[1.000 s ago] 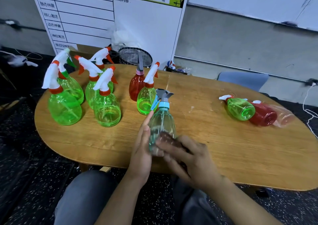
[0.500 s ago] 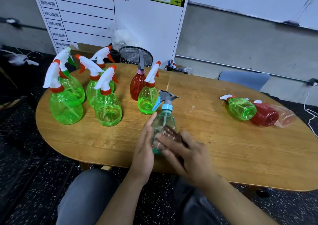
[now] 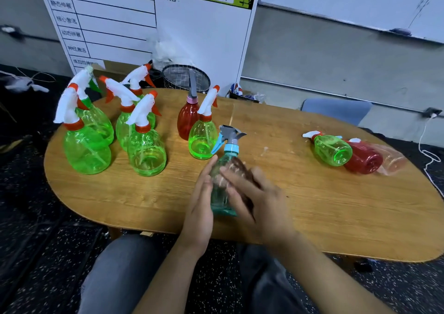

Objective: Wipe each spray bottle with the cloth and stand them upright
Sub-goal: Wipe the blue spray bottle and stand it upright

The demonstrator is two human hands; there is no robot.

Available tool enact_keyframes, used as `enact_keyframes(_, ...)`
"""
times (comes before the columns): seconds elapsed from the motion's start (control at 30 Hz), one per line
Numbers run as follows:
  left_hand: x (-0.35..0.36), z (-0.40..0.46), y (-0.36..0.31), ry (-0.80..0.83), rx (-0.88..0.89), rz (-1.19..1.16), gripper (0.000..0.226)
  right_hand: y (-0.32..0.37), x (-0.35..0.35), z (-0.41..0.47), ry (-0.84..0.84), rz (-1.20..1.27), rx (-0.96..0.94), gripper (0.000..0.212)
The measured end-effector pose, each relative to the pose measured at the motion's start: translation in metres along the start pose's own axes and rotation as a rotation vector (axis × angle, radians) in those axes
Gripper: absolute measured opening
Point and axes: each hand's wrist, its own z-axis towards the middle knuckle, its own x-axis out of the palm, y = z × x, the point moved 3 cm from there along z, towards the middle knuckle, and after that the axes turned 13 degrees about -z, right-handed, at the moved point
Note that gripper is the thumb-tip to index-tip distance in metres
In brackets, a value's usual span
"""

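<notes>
Clear teal spray bottle (image 3: 222, 188) with grey-and-blue trigger head, upright between both hands, left hand (image 3: 200, 208) flat against its side with straight fingers, right hand (image 3: 258, 198) pressing a dark cloth (image 3: 242, 169) to it, near the tabletop (image 3: 336, 208) front edge, bare wood right of the right hand, 3 bottles (image 3: 332, 149) lying farther right.

I see the bottle I hold (image 3: 222, 188) at six o'clock on the table (image 3: 336, 217), standing bottles (image 3: 144, 150) at ten, lying bottles (image 3: 334, 150) at two.

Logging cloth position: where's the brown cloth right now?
Head view, centre: the cloth is pressed by the right hand against the teal bottle, which the left hand steadies near the table's front edge.
</notes>
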Motion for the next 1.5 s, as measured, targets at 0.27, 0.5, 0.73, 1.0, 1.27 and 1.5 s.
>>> enact_keyframes(0.27, 0.000, -0.003, -0.010, 0.020, -0.031, -0.051, 0.045, 0.004, -0.005, -0.032, -0.001, 0.017, -0.282, 0.035)
enact_keyframes(0.5, 0.011, -0.008, -0.009, 0.057, 0.022, 0.013, 0.072, -0.020, 0.008, -0.017, -0.129, 0.582, 0.624, 0.031)
enact_keyframes(0.73, 0.022, -0.005, -0.008, 0.123, -0.006, -0.003, 0.065, -0.009, 0.010, -0.026, -0.189, 0.834, 0.792, 0.033)
enact_keyframes(1.0, 0.017, -0.005, -0.004, 0.158, -0.035, -0.042, 0.048, -0.013, 0.007, -0.030, -0.124, 0.660, 0.679, 0.026)
enact_keyframes(1.27, 0.016, -0.002, 0.001, 0.097, -0.040, -0.049, 0.048, -0.023, -0.006, 0.025, 0.039, 0.151, 0.323, 0.043)
enact_keyframes(1.5, 0.005, -0.003, 0.001, 0.066, -0.088, -0.035, 0.045, -0.007, -0.003, -0.023, 0.047, 0.029, -0.097, 0.034)
